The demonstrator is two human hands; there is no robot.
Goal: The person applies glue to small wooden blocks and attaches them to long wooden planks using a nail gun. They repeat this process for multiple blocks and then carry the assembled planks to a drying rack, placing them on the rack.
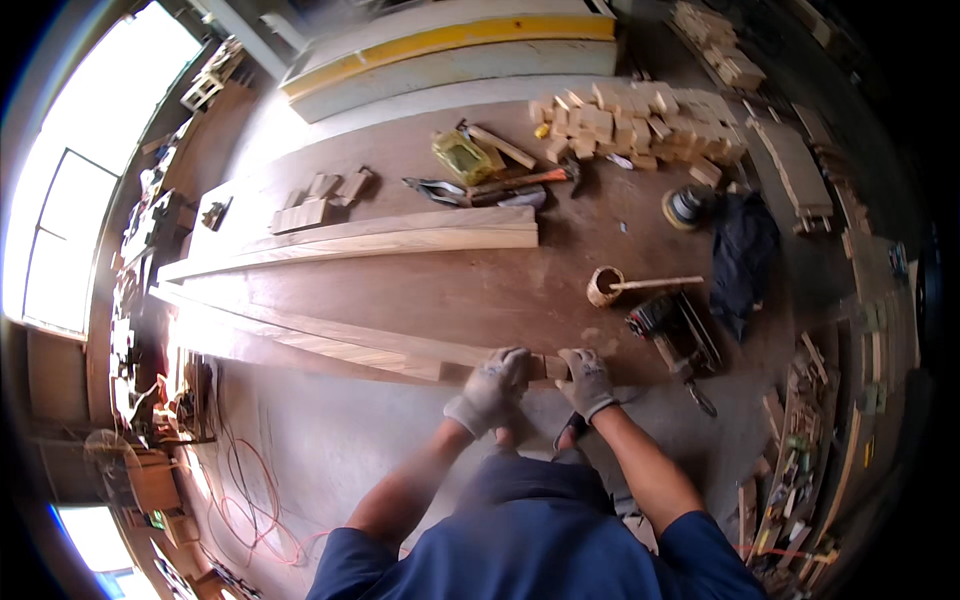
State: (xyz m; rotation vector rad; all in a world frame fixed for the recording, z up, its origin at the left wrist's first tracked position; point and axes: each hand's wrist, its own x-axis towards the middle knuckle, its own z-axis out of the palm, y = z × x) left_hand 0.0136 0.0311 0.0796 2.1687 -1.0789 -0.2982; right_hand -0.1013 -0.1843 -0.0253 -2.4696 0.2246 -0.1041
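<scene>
Grey work gloves cover both hands at the near edge of the brown workbench (420,290). My left hand (492,388) is closed over the right end of a long wooden beam (390,358), which stretches away to the left. To its right, my right hand (588,380) is closed around the end of a short wood block (547,368). The block lies in line with the beam; the left glove hides whether they touch. A second long beam (400,239) rests farther back on the bench.
Beyond the beams lie a hammer (525,180), a yellow bottle (462,157) and small wood pieces (322,200). A block pile (640,120) is at the far right. Nearer right are a sander (687,207), dark cloth (742,255), glue pot (605,287) and nail gun (668,325). Hoses (250,500) cross the floor.
</scene>
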